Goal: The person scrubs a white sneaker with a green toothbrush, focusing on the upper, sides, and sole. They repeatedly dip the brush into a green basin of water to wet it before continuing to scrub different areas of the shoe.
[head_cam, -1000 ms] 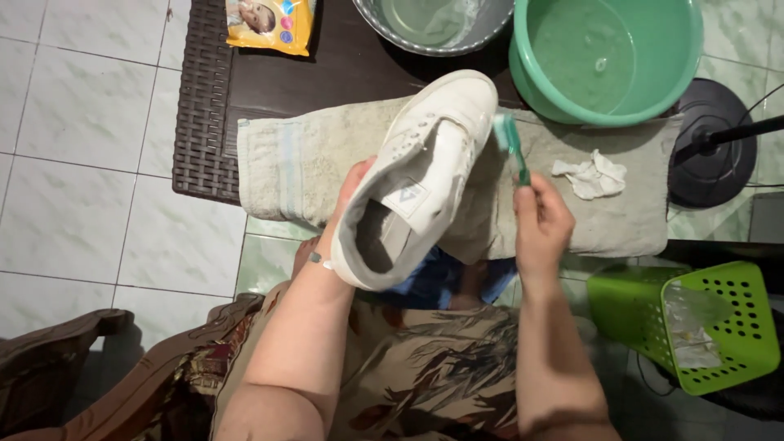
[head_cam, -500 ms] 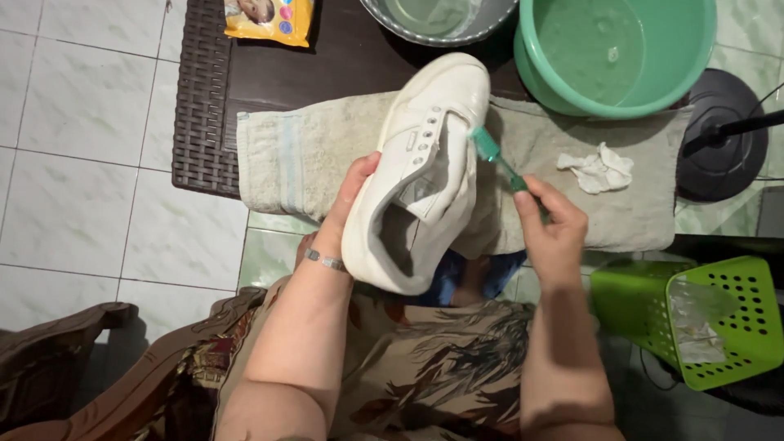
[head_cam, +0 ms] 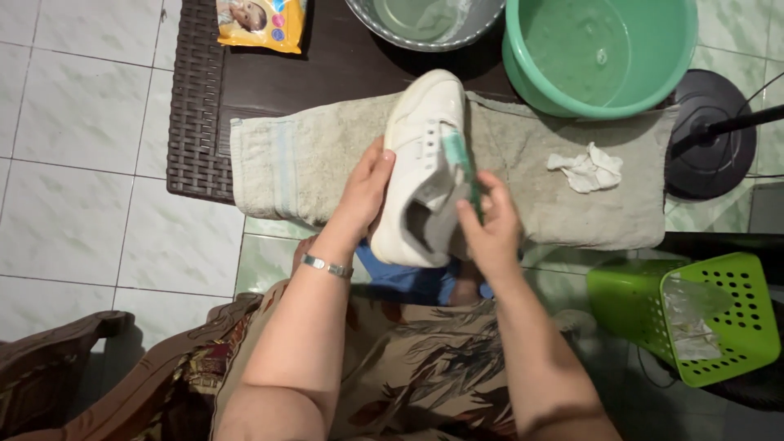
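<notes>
A home: tiled floor, wicker table, green wash basin

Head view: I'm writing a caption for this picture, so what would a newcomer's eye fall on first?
First the white shoe at the centre, over a grey towel: the left hand grips its side while the right hand holds a green brush against it. Next, the green basin of water at the top right. A bright green basket sits at the lower right.
</notes>
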